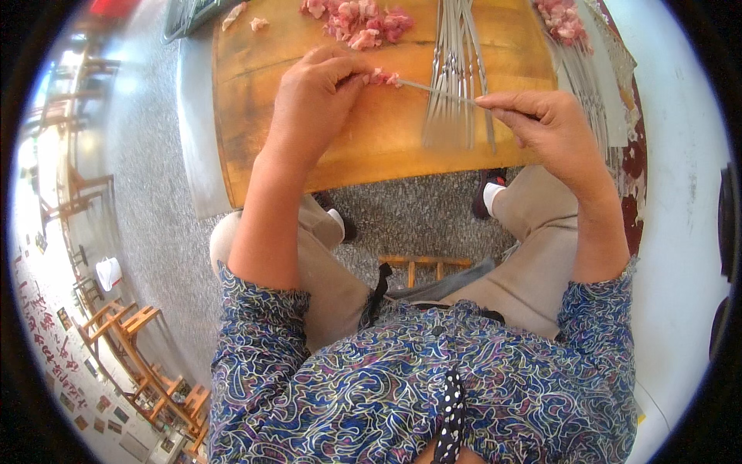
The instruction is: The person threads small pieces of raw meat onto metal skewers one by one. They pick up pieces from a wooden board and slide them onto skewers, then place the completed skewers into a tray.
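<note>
Between my two hands a metal skewer (426, 88) runs above a wooden board (371, 136). My right hand (542, 116) pinches its right end between thumb and fingers. Small pieces of raw pink meat (384, 77) are threaded on the left part of the skewer. My left hand (324, 87) pinches the meat at that end; its fingers hide the skewer's tip. Beyond my hands lies a heap of raw meat pieces (362, 23) on the board. A bundle of bare metal skewers (455, 64) lies on the board, partly behind the held skewer.
Loaded meat skewers (565, 26) lie to the right of the board, handles towards me. A tray (188, 17) with more skewers stands at the far left. Two meat scraps (259, 24) rest near it. Wooden stools (133, 325) stand along the left side, on the speckled floor (156, 174).
</note>
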A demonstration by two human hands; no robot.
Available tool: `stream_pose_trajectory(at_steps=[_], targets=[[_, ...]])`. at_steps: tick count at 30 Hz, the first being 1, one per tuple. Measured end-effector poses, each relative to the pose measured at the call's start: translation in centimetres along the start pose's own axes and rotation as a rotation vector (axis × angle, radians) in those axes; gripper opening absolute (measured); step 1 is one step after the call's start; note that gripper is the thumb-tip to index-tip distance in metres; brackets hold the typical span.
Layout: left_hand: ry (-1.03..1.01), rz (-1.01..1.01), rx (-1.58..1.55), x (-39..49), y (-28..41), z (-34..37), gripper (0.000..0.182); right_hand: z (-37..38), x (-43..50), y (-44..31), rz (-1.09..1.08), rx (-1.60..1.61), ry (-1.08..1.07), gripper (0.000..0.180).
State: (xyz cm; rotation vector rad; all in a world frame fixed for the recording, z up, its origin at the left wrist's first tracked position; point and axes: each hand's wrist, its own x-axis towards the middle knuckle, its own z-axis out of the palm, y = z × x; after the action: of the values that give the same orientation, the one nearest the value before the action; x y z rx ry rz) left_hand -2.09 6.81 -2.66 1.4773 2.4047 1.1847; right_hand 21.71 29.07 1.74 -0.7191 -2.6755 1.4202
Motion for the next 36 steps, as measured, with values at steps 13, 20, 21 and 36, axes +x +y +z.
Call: stream_pose_trajectory(at_steps=[13, 20, 21, 36], targets=[[-0.018, -0.014, -0.094, 0.9, 0.2, -0.4, 0.014, 4.4, 2.3, -0.9, -0.182, 0.130, 0.127, 0.021], [0.187, -0.011, 0.015, 3.0, -0.2, 0.2, 0.018, 0.5, 1.1, -0.2, -0.072, 0.104, 0.314, 0.024], [0.182, 0.046, 0.036, 3.2, -0.2, 0.9, 0.017, 0.2, 1.0, 0.0, -0.070, 0.099, 0.351, 0.025], [-0.041, -0.027, 0.111, 2.9, 3.2, -1.9, 0.018, -0.8, -0.6, 0.9, -0.027, 0.240, 0.206, 0.025]])
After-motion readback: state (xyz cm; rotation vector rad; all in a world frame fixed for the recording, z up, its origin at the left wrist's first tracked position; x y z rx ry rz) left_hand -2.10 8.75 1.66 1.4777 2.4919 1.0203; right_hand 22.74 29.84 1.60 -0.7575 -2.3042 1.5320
